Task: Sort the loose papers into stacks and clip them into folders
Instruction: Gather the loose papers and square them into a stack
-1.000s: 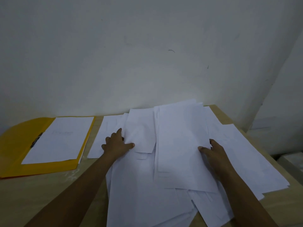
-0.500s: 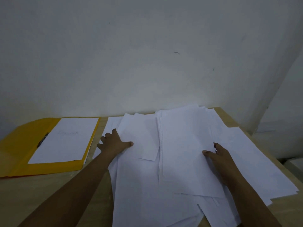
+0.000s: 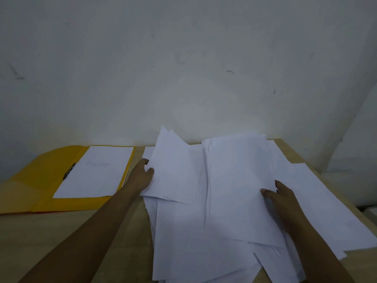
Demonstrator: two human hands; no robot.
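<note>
Papers (image 3: 234, 201) lie in a loose white heap on the table (image 3: 61, 242) between and under both hands. The left hand (image 3: 142, 176) pinches the near left edge of a few sheets (image 3: 175, 168), thumb on top and fingers beneath. A second ago that hand lay flat on the heap; now those sheets are tilted up, their far corners clear of the pile. To me that looks like the first batch being separated for a stack. The right hand (image 3: 279, 197) grips the right edge of a thicker bundle (image 3: 238, 180), thumb over the top and fingers tucked behind, much as it did before. Further left of the left hand, a yellow folder (image 3: 30, 190) lies open and flat. Inside it sits one white sheet (image 3: 93, 172) with faint writing, beside a dark clip (image 3: 68, 173) at the fold. Whether the clip bites that sheet, I cannot tell.
</note>
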